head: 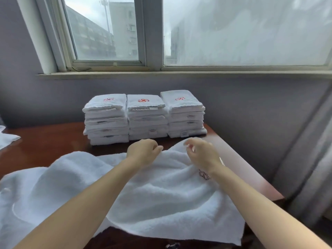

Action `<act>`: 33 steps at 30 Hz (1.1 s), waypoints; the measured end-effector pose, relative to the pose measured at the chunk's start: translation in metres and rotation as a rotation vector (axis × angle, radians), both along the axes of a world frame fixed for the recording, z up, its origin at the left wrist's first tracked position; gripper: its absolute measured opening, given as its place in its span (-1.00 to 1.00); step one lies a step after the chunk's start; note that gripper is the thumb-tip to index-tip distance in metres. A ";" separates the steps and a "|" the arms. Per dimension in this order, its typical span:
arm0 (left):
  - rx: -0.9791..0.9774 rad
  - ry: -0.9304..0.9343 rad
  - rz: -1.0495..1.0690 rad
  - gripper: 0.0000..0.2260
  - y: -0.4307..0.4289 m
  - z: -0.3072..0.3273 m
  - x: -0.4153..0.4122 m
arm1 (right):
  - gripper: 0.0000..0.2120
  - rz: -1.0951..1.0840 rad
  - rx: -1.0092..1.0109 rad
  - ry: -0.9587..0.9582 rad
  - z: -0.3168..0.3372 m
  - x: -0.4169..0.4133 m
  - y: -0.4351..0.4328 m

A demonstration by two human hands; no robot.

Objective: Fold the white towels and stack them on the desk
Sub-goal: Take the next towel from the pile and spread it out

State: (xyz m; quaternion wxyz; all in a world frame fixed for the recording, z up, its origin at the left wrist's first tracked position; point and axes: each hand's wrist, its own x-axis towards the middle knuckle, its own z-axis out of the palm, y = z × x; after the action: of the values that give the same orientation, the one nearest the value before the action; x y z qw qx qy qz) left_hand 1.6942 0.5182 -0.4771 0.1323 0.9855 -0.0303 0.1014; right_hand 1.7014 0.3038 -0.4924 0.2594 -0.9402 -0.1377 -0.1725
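Observation:
A large unfolded white towel [161,191] lies rumpled across the near part of the brown desk [45,142], a red emblem showing by my right wrist. My left hand [143,152] has its fingers curled and pinches the towel's far edge. A little to the right, my right hand [201,154] pinches the far right corner, which is lifted slightly off the desk. Behind them, three stacks of folded white towels [145,119] with red emblems on top stand side by side against the wall.
Part of another white towel [8,138] lies at the desk's left edge. A grey curtain [309,159] hangs beyond the right edge of the desk. A window sill [179,73] runs above the stacks.

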 end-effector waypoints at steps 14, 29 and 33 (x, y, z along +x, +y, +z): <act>-0.130 0.307 -0.246 -0.82 0.011 0.011 0.027 | -0.84 0.031 -0.205 -0.138 0.025 0.056 0.008; 0.271 -0.250 -0.052 -0.84 0.013 0.015 0.045 | -0.87 0.160 -0.342 0.051 0.035 0.058 -0.023; -0.047 -0.027 -0.102 -0.85 0.016 0.005 0.039 | -0.71 0.123 -0.308 0.356 0.025 0.053 -0.024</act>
State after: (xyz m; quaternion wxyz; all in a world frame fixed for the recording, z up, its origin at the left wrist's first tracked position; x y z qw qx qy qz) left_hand 1.7337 0.5341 -0.4722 0.1598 0.9779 -0.0798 0.1083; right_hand 1.7543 0.2795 -0.4671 0.1434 -0.9741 -0.1713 0.0349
